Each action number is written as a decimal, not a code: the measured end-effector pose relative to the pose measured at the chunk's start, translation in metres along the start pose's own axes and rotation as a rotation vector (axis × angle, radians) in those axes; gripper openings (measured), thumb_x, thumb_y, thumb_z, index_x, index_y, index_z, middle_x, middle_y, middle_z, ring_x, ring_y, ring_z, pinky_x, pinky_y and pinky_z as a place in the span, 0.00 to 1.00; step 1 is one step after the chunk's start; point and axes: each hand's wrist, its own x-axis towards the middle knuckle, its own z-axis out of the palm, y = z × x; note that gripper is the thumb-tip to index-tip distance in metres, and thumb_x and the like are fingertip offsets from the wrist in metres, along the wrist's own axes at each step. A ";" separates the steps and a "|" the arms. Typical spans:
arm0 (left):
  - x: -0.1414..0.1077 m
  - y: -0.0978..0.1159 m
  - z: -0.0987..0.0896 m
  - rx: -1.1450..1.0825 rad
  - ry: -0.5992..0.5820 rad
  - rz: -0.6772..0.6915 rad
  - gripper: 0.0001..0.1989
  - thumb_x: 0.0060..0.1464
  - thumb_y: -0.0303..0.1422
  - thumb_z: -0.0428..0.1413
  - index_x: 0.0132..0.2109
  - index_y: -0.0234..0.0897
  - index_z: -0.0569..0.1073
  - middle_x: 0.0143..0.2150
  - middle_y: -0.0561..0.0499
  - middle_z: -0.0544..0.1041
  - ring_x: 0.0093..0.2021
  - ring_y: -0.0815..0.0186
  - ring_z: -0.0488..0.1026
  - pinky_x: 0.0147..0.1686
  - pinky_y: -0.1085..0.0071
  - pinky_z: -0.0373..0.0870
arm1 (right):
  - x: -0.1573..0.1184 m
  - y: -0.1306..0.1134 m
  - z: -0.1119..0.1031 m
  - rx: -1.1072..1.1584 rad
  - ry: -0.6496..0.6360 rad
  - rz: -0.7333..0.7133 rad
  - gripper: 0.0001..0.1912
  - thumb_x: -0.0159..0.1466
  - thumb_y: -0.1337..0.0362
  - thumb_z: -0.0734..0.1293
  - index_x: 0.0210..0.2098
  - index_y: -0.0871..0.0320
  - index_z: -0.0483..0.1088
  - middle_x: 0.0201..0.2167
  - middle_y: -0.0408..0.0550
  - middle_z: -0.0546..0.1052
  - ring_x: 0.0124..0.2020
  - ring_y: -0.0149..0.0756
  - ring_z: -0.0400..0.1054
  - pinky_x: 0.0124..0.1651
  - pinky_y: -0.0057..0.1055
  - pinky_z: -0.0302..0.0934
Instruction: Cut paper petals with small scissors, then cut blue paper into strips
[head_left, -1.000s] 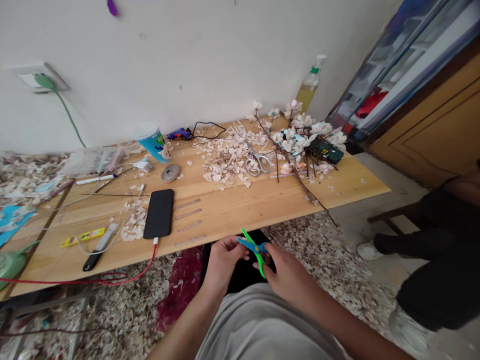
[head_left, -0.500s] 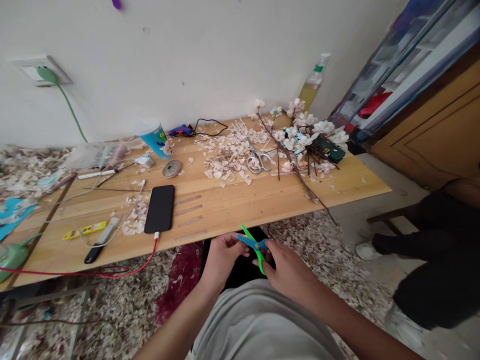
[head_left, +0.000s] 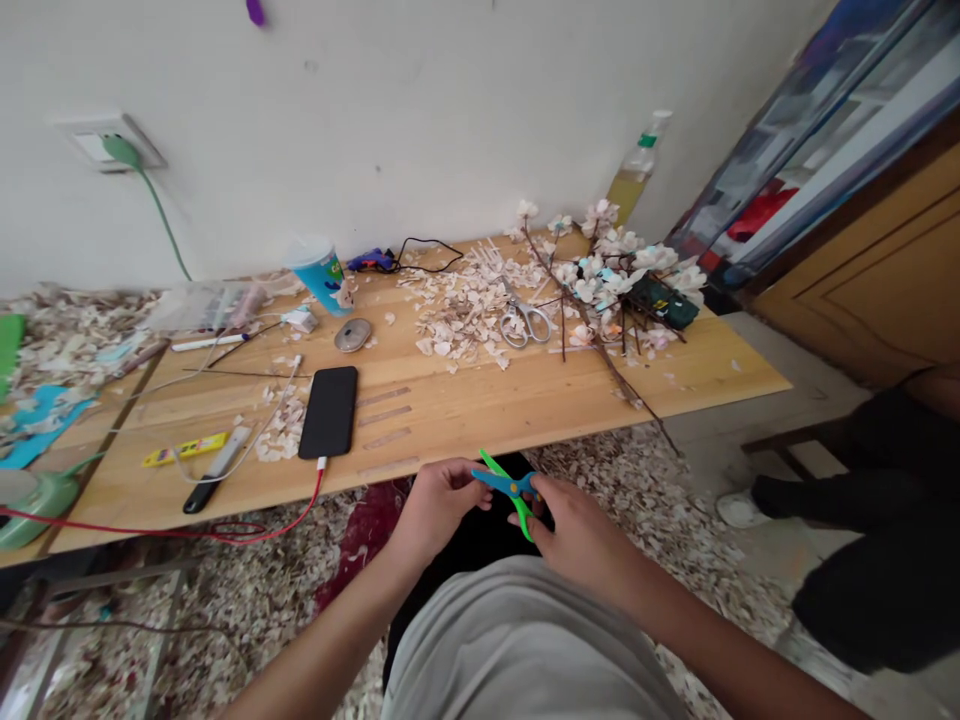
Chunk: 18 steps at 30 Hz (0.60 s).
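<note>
Over my lap, just off the table's front edge, my right hand [head_left: 574, 515] grips a pair of blue and green scissors [head_left: 514, 487] by the handles. The blades are spread apart and point left, toward my left hand [head_left: 442, 505]. My left fingers are pinched together close to the blade tips; what they hold, if anything, is too small or hidden to make out. On the table beyond lie a pale heap of petal-like shavings [head_left: 472, 310] and grey-handled scissors [head_left: 526, 325]. Branches with white flowers [head_left: 607, 270] rest at the right.
The wooden table [head_left: 465, 400] carries a black phone [head_left: 328, 412] on a red cable, a blue cup [head_left: 324, 280], a utility knife [head_left: 217, 470] and a purple glue gun [head_left: 373, 261]. A bottle [head_left: 634, 180] stands by the wall. Another person's legs [head_left: 840, 520] are at right.
The view has shifted slightly, so the table's things appear a little farther right. Both hands stay close together, with the scissors still spread in the right one.
</note>
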 end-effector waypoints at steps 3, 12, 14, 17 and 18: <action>0.001 0.005 -0.006 0.110 -0.042 0.018 0.07 0.45 0.26 0.58 0.33 0.34 0.80 0.25 0.52 0.77 0.25 0.69 0.72 0.30 0.73 0.71 | 0.001 0.000 -0.003 -0.036 -0.016 -0.017 0.04 0.61 0.66 0.64 0.34 0.55 0.62 0.34 0.47 0.73 0.38 0.40 0.66 0.40 0.32 0.54; -0.002 0.006 0.003 -0.128 -0.052 0.005 0.06 0.44 0.28 0.64 0.32 0.33 0.77 0.27 0.52 0.77 0.26 0.71 0.71 0.30 0.75 0.70 | 0.000 -0.003 0.002 -0.006 0.061 -0.021 0.02 0.62 0.67 0.62 0.36 0.56 0.64 0.35 0.48 0.73 0.38 0.40 0.67 0.39 0.32 0.55; -0.004 -0.002 0.014 -0.381 0.002 -0.048 0.09 0.44 0.32 0.66 0.33 0.32 0.77 0.28 0.51 0.77 0.27 0.71 0.72 0.33 0.74 0.71 | 0.000 -0.003 0.009 0.008 0.099 -0.007 0.03 0.61 0.69 0.61 0.36 0.56 0.64 0.35 0.48 0.73 0.37 0.40 0.67 0.38 0.32 0.55; -0.006 -0.011 0.029 -0.609 0.095 -0.053 0.12 0.44 0.35 0.67 0.31 0.32 0.77 0.28 0.51 0.76 0.29 0.72 0.72 0.34 0.75 0.72 | 0.000 -0.001 0.015 0.033 0.116 0.003 0.05 0.61 0.70 0.60 0.37 0.56 0.64 0.33 0.48 0.73 0.35 0.39 0.67 0.37 0.31 0.55; -0.006 -0.013 0.032 -0.635 0.118 -0.036 0.12 0.44 0.35 0.68 0.31 0.32 0.76 0.28 0.51 0.76 0.29 0.72 0.72 0.34 0.76 0.72 | -0.001 0.000 0.016 0.038 0.119 0.005 0.05 0.61 0.69 0.60 0.37 0.56 0.63 0.33 0.48 0.72 0.35 0.39 0.66 0.37 0.31 0.55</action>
